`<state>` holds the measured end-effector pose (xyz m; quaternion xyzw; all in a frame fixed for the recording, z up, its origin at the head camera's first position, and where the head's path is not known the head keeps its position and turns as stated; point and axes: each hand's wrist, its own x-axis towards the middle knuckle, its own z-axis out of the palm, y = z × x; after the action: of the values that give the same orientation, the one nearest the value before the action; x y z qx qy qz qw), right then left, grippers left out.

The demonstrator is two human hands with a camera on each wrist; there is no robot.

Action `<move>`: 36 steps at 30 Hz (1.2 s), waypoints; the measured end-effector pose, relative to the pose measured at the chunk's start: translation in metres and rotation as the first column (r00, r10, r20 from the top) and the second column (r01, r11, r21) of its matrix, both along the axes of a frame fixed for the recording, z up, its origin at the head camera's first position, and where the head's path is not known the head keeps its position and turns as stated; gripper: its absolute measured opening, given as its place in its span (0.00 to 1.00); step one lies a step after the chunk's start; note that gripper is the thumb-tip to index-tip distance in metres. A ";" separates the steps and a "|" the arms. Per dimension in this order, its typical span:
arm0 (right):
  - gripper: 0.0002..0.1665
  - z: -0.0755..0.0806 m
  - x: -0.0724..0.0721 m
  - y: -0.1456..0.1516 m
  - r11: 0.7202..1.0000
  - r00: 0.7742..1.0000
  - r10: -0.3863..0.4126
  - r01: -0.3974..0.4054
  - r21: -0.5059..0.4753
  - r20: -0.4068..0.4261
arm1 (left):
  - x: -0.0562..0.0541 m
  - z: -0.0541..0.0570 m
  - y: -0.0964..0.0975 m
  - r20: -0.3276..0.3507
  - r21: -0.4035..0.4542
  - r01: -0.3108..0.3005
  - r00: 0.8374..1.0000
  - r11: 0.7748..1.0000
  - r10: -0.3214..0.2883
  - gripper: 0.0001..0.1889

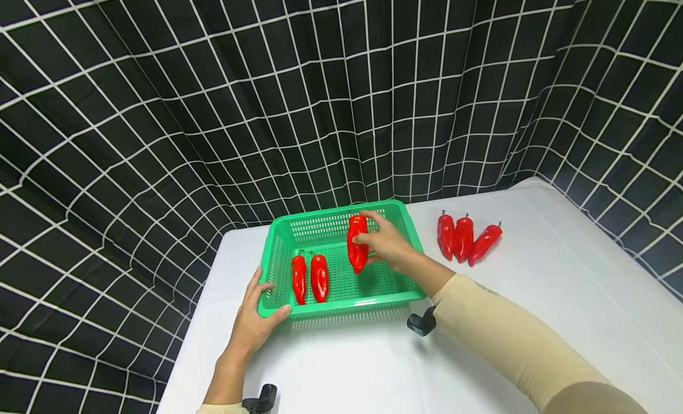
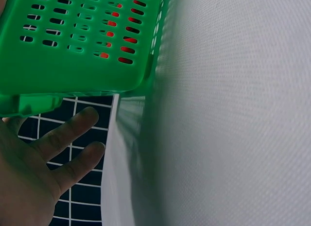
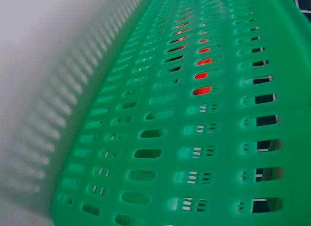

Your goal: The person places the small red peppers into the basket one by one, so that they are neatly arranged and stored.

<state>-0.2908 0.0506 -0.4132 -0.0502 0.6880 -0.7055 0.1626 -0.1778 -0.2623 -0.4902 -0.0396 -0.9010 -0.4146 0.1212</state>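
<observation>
My right hand grips a long red pepper between thumb and fingers, above the right half of a green plastic basket. Two more red peppers, one left and one right, lie side by side on the basket floor, stems toward the back. At the front left corner my left hand holds the rim, thumb over the front edge and one finger over the side; in the left wrist view two other fingers spread outside it. The basket wall hides my right hand in the right wrist view.
Three red peppers, left, middle and right, lie on the white tabletop to the right of the basket. A black curtain with a white grid hangs behind and beside the table.
</observation>
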 end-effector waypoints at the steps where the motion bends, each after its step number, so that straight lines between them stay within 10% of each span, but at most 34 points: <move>1: 0.41 -0.002 -0.001 -0.001 1.000 1.000 0.007 -0.007 0.005 0.002 | 0.000 0.000 0.000 -0.002 -0.001 0.001 1.000 1.000 -0.001 0.31; 36: 0.42 -0.041 -0.020 -0.039 0.975 0.983 0.087 -0.117 0.190 0.161 | 0.000 -0.001 -0.001 -0.015 0.000 0.002 1.000 1.000 -0.002 0.32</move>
<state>-0.3109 0.0116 -0.4545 -0.0153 0.7371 -0.6258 0.2546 -0.1777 -0.2631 -0.4907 -0.0437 -0.9000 -0.4146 0.1274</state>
